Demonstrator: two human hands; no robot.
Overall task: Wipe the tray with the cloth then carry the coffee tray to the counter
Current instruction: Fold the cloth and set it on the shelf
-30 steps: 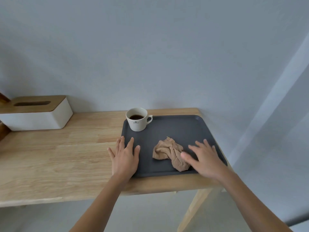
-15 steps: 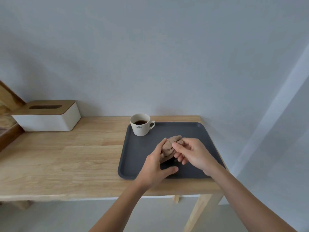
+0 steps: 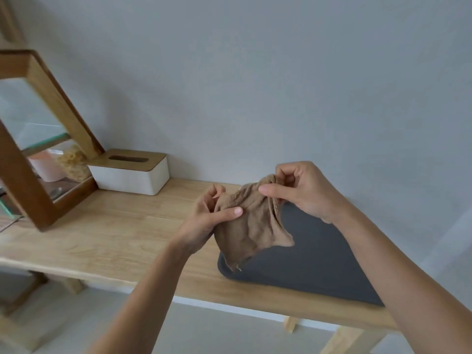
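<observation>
While the cloth (image 3: pixel 251 226) hangs between your two hands above the near left part of the tray (image 3: pixel 314 259), your job is to shake it into a usable pad before it touches the dark surface.

Starting at the left, the wooden framed cabinet (image 3: pixel 46 139) with glass panes and the white tissue box (image 3: pixel 130 172) with its wooden lid stand well clear of the work, so you need not mind them. Your left hand (image 3: pixel 207 218) pinches one gathered edge of the cloth between thumb and forefinger, the other fingers curled loosely behind. Your right hand (image 3: pixel 304 192) pinches the opposite bunched edge, thumb on the near side of the fabric and fingers folded in behind it.

I would draw the two pinches apart until the cloth opens flat, fold it once into a pad, then lower it under one palm and wipe in long overlapping strokes. Steady the tray's rim with the free hand, since the tray sits near the front edge of the wooden table (image 3: pixel 115 231) and could slide.

Mind what you cannot see. The coffee cup is not visible; it may be behind your hands and the cloth, so wipe carefully at the tray's far left corner. The tray's far edge is hidden behind your right hand, its right side is covered by your right forearm, and any dirt on its surface is too faint to make out.
</observation>
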